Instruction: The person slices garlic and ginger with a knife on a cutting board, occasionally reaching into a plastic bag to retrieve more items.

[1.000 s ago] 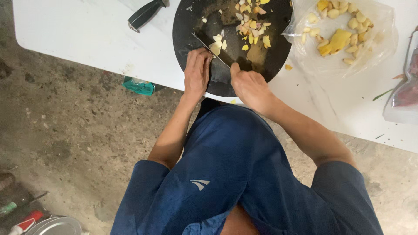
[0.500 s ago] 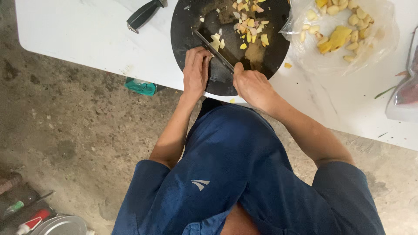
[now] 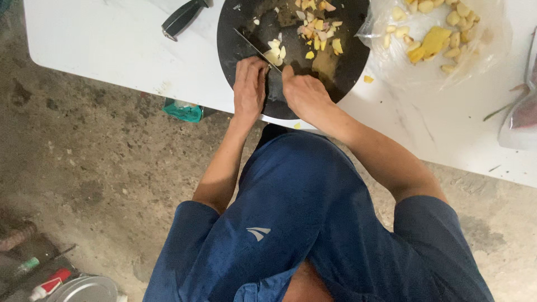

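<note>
On board point(image 3: 347, 67), knife point(image 3: 254, 47) diagonal, tip up-left.

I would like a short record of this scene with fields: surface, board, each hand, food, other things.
surface: white table on a rough concrete floor
board: round black cutting board at the table edge
left hand: left hand rests on the board beside the knife blade
right hand: right hand grips the knife handle, which is hidden
food: pale yellow chopped pieces on the board
other things: clear plastic bag of yellow chunks, second black-handled knife, green object under the table edge
</note>
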